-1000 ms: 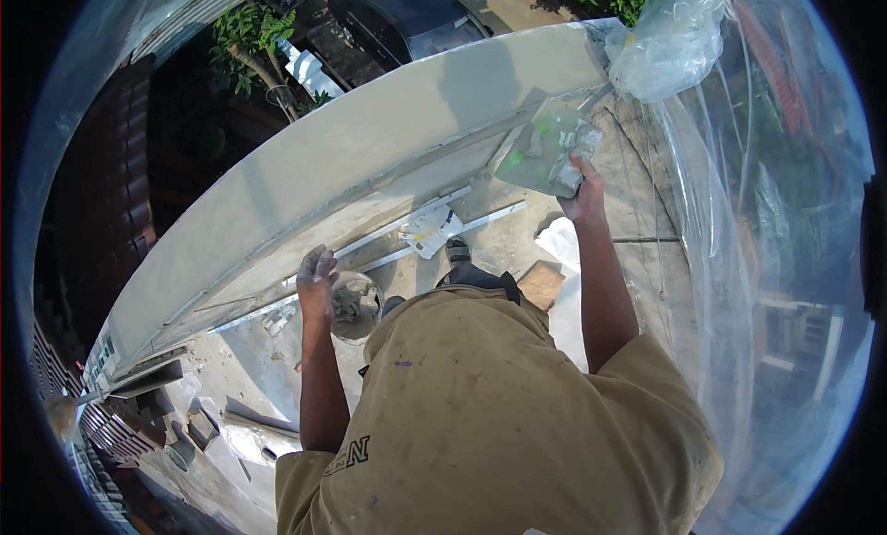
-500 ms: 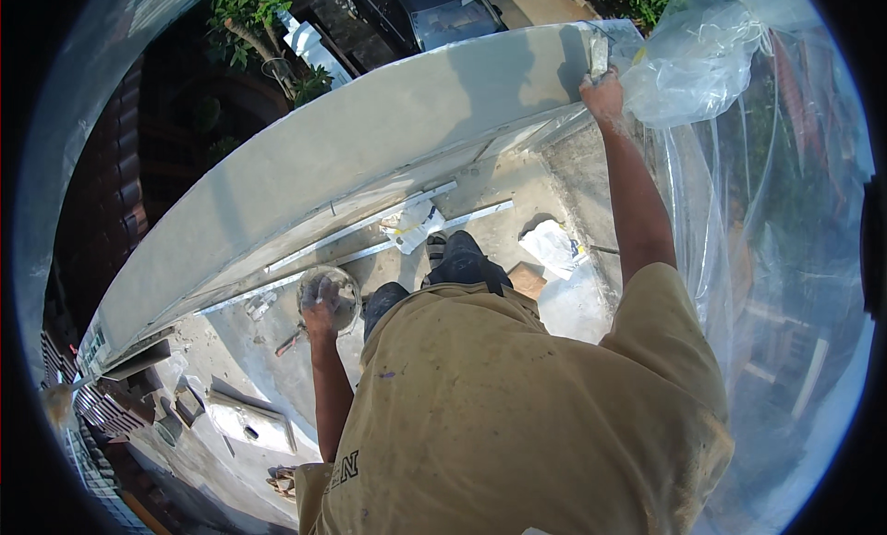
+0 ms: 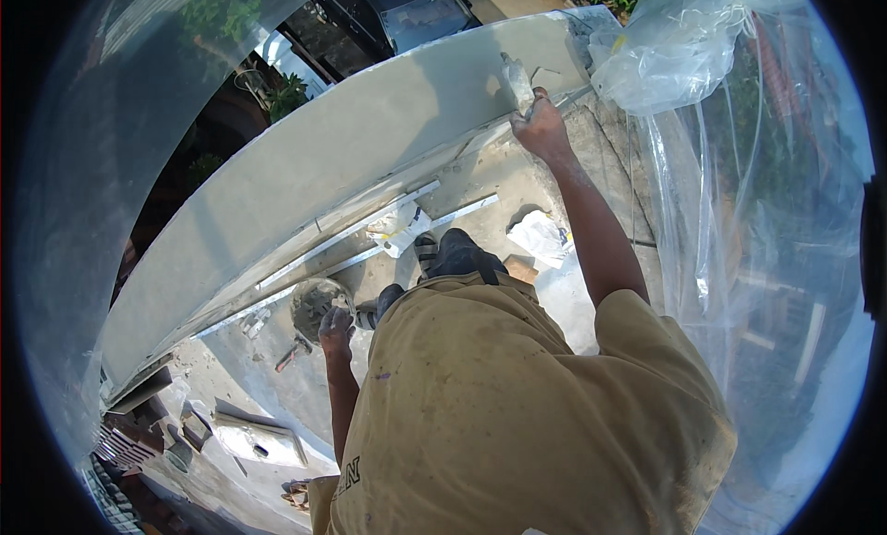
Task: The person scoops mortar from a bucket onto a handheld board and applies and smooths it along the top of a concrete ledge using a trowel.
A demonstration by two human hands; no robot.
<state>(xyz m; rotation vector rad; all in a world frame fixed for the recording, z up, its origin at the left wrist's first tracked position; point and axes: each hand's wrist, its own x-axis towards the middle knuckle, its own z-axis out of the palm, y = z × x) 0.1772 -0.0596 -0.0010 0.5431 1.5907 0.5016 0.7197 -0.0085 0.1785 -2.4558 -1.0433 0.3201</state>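
My right hand (image 3: 543, 128) is closed round a plaster-smeared trowel (image 3: 517, 82), held out at arm's length against the smooth grey plastered wall (image 3: 351, 133), close to its right end. My left hand (image 3: 336, 328), its fingers curled and whitish with dust, hangs lower at the near right rim of a round bucket (image 3: 305, 299). Grey mix shows inside that bucket. Whether those fingers hold anything or touch the rim is not visible. A red-handled tool (image 3: 286, 359) lies on the floor beside the bucket.
Long white strips (image 3: 370, 255) lie along the wall's foot, near a white bag (image 3: 399, 228). Another white bag (image 3: 539, 237) and a brown piece (image 3: 520, 269) are by my feet. Clear plastic sheeting (image 3: 684, 202) hangs on the right. Boards (image 3: 259, 438) lie lower left.
My right hand has brought the trowel left and down from the wall's far right end. My left hand has drawn back from over the bucket to its near side. The view has shifted slightly.
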